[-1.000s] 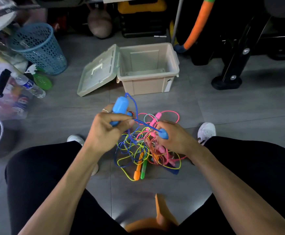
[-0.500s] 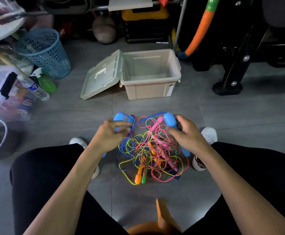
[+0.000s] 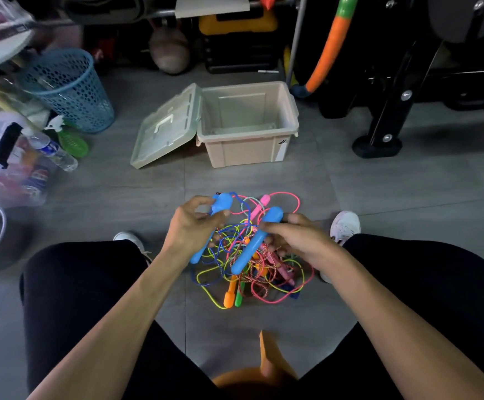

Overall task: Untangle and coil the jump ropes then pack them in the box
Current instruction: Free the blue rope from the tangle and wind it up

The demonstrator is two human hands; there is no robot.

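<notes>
A tangle of coloured jump ropes (image 3: 249,264) lies on the grey floor between my knees, with pink, orange and green handles in it. My left hand (image 3: 190,226) grips one blue handle (image 3: 220,204) at the pile's left. My right hand (image 3: 295,236) grips the other blue handle (image 3: 253,241), which slants down over the pile. The blue rope runs between them into the tangle. Beyond the pile stands the beige box (image 3: 248,151), open and empty, its lid (image 3: 166,128) swung out to the left.
A blue mesh basket (image 3: 70,88), a plastic bottle (image 3: 53,151) and a clear bin (image 3: 4,157) crowd the left. Black equipment legs (image 3: 379,140) stand at the right. My white shoes (image 3: 344,226) flank the pile. An orange thing (image 3: 266,356) lies near my lap.
Both hands came down to the pile. My right hand took hold of the second blue handle and turned it so that it slants down over the tangle.
</notes>
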